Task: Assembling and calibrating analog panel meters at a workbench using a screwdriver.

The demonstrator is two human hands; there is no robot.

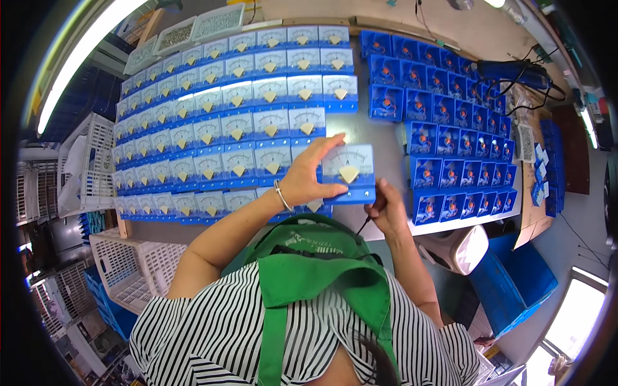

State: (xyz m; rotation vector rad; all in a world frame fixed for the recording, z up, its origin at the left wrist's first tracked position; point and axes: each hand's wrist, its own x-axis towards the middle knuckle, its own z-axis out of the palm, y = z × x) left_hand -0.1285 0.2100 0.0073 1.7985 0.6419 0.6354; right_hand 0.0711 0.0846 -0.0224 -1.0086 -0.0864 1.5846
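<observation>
Left hand (308, 177): gripping blue panel meter (348, 174) by its left edge, just above worktop (386, 138).
Right hand (388, 207): closed on thin dark tool (364, 225), at 5 o'clock of meter.
Finished meter rows (225, 122): 10 o'clock.
Open blue housings (450, 122): 2 o'clock.

The single head view looks steeply down from above the person's green apron (302, 270), close over it, facing forward across the workbench (386, 138) that stretches beyond it.
</observation>
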